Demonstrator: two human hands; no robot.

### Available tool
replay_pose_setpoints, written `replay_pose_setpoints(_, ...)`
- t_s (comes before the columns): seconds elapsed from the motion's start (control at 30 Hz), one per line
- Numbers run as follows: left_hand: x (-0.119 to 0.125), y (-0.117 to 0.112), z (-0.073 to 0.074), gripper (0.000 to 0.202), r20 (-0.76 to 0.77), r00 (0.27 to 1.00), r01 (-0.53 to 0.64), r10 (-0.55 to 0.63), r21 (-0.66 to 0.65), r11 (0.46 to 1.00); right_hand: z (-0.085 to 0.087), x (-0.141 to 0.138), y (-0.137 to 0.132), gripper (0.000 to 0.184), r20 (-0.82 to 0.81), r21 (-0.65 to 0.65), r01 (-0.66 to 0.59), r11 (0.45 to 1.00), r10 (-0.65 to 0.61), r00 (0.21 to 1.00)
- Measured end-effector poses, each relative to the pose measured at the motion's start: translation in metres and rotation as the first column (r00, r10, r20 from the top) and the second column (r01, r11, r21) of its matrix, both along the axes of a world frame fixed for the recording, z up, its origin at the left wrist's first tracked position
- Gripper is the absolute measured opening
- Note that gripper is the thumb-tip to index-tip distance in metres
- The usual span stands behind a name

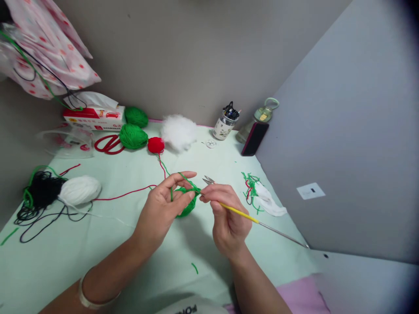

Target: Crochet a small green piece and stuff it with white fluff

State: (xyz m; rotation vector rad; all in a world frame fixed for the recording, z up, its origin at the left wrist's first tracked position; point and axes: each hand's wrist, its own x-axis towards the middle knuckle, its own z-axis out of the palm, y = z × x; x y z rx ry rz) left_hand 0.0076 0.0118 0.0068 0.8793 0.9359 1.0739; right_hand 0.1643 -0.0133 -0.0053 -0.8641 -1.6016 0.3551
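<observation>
My left hand [166, 200] pinches a small piece of green crochet work [194, 189], with green yarn running over its raised index finger. In my right hand [231, 216] is a crochet hook [240, 212] with a yellow grip and a long metal shaft pointing down to the right. Its working tip meets the green work between both hands, where the fingers hide it. Beneath the left fingers lies a green yarn ball [187, 210], partly covered. Just beyond my right fingertips, small scissors [208, 179] show only their metal blades.
Green balls [133, 136], a red ball [156, 145], red-handled scissors [109, 144] and white stuffing [179, 132] line the back. White yarn [80, 190] and black yarn [44, 190] lie left. Yarn scraps [251, 185], a phone [255, 138] and a pen cup [224, 125] are at right.
</observation>
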Motion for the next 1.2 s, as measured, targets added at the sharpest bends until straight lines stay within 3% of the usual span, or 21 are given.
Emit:
replay_pose_setpoints(0.17,-0.001,0.001,0.0,0.029,0.015,0.999,0.038,-0.038,0.008,0.999,0.001,-0.002,0.002,0.023,-0.161,-0.068,-0.018,0.998,0.007,0.987)
replay_pose_setpoints(0.33,-0.001,0.002,0.001,0.03,0.052,0.996,0.074,-0.074,-0.01,0.997,0.004,-0.002,0.007,0.02,-0.427,-0.247,-0.176,0.953,0.056,0.903)
replay_pose_setpoints(0.43,-0.001,0.002,0.0,0.029,0.05,0.996,0.071,-0.071,-0.013,0.997,0.003,-0.002,0.008,0.019,-0.466,-0.287,-0.205,0.936,0.05,0.883)
replay_pose_setpoints(0.63,-0.002,0.002,0.0,0.029,-0.001,0.998,0.059,-0.059,0.015,0.998,0.004,-0.003,0.005,0.02,-0.412,-0.261,-0.123,0.957,0.005,0.911)
replay_pose_setpoints(0.83,-0.001,-0.001,0.003,0.029,0.002,0.994,0.113,-0.113,0.016,0.993,0.004,0.0,0.011,0.018,-0.597,-0.347,-0.288,0.892,0.027,0.801)
replay_pose_setpoints(0.93,0.0,-0.001,0.002,0.029,0.011,0.993,0.114,-0.114,0.018,0.993,0.005,0.001,0.013,0.019,-0.647,-0.331,-0.344,0.879,0.054,0.761)
replay_pose_setpoints(1.03,-0.001,0.0,0.001,0.029,0.001,0.994,0.11,-0.11,0.027,0.994,0.005,0.002,0.011,0.019,-0.618,-0.319,-0.352,0.88,0.089,0.781)
replay_pose_setpoints(1.2,-0.001,0.001,0.003,0.029,-0.043,0.997,0.064,-0.063,0.035,0.997,0.006,0.001,0.005,0.021,-0.395,-0.26,-0.176,0.949,0.062,0.916)
